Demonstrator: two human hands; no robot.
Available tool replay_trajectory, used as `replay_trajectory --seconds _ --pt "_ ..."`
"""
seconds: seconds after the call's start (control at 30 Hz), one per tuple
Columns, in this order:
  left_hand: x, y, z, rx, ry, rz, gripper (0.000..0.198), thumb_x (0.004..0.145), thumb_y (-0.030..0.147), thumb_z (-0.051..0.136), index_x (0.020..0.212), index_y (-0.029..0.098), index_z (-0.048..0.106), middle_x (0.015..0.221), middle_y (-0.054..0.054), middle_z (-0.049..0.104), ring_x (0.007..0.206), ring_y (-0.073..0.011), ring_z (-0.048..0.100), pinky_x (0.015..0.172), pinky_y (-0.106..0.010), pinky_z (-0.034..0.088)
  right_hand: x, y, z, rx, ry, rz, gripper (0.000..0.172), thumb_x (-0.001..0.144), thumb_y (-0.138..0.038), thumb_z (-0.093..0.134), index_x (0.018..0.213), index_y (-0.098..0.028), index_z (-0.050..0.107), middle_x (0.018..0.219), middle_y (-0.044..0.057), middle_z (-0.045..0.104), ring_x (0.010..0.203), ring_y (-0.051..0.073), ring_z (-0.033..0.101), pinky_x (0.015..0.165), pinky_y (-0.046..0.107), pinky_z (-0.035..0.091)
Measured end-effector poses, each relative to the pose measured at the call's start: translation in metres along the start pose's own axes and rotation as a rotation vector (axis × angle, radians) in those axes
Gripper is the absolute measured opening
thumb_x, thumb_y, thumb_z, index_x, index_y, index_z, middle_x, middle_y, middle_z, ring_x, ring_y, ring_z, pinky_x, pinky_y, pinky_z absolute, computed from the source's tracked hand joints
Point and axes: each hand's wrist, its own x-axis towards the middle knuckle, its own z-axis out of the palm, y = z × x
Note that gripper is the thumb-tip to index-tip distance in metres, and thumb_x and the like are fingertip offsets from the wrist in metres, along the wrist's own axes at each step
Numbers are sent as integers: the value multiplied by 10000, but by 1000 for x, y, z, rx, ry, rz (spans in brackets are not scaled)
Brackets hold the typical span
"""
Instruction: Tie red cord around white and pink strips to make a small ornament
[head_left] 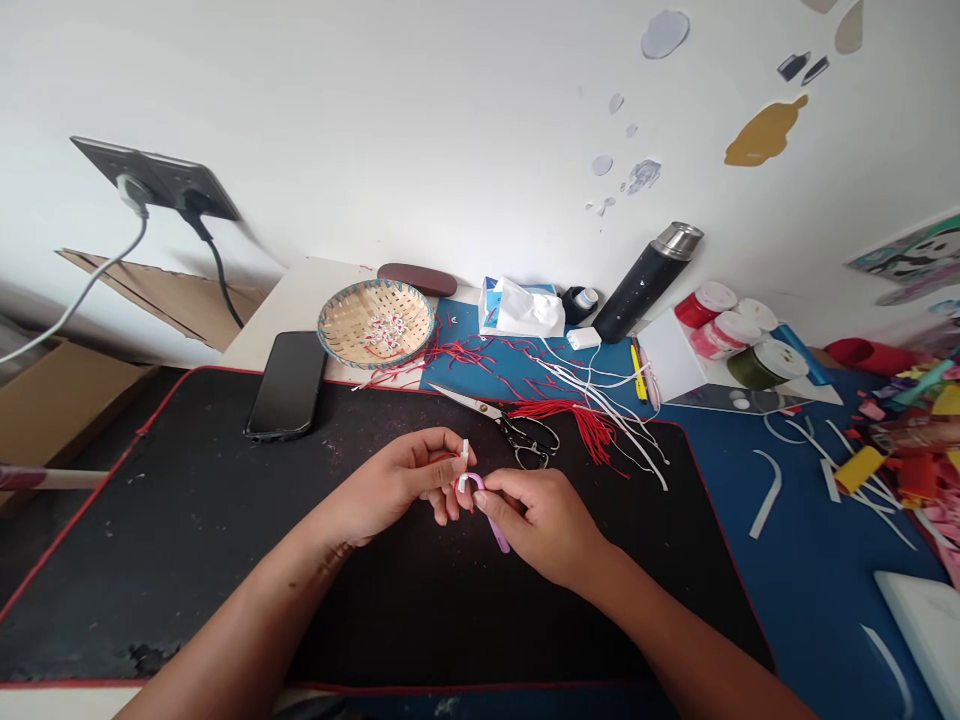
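Note:
Over the middle of the black mat, my two hands are close together. My left hand (431, 478) pinches a short white piece (465, 452) between thumb and fingertips, and a bit of red thread (472, 510) shows just below. My right hand (538, 515) is closed on a slim lilac strip (499, 537), which bends over at the top like a hook and has a white end near my left fingers. Its exact kind cannot be made out. Just beyond the hands lie scissors (491, 412) with black handles, partly open, beside a bundle of red threads (592, 428).
A woven basket (337, 350) with small red-and-white pieces stands behind, a phone (285, 385) left of it. White cords (600, 390), a tissue pack (517, 308), a black flask (641, 285) and thread spools (765, 363) line the back. Coloured scraps (915, 470) lie right.

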Motion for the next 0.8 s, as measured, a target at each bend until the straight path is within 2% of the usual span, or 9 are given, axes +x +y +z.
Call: replay_trajectory --seconds 0.13,0.23,0.3,0.4,0.5,0.8 --pt "1 0 0 74 -9 -10 397 873 506 804 964 156 641 769 -47 730 630 -149 665 595 -255 546 -1 1 -2 79 -61 76 339 1000 -366 596 743 -179 716 594 -32 554 559 108 428 567 258 294" --pt "1 0 0 104 -22 -29 410 873 525 795 968 161 632 774 -47 735 625 -150 663 602 -262 545 -1 1 -3 262 -110 148 325 970 -398 624 774 -166 740 635 -20 590 585 111 457 564 252 314" --pt "1 -1 0 116 -28 -41 420 871 538 793 971 164 629 773 -47 738 616 -148 658 599 -262 539 0 1 -3 426 -161 229 313 943 -426 648 809 -160 745 578 -38 553 521 102 441 516 246 303" --pt "1 -2 -1 132 -45 -47 413 882 538 780 977 165 632 779 -48 738 615 -148 656 598 -263 535 1 3 -2 654 -263 380 344 889 -493 701 798 -162 709 439 -93 421 382 81 335 418 238 232" --pt "0 -2 0 151 -68 -60 396 904 536 756 973 167 630 789 -51 739 630 -152 659 613 -268 538 2 6 -1 808 -324 462 365 835 -507 761 772 -152 701 389 -110 393 336 60 279 380 231 197" --pt "-1 -2 3 248 -109 -79 390 932 555 712 992 179 628 839 -62 748 682 -167 654 654 -292 545 1 11 -3 973 -359 580 362 800 -468 805 719 -127 714 361 -120 347 327 32 199 361 223 117"
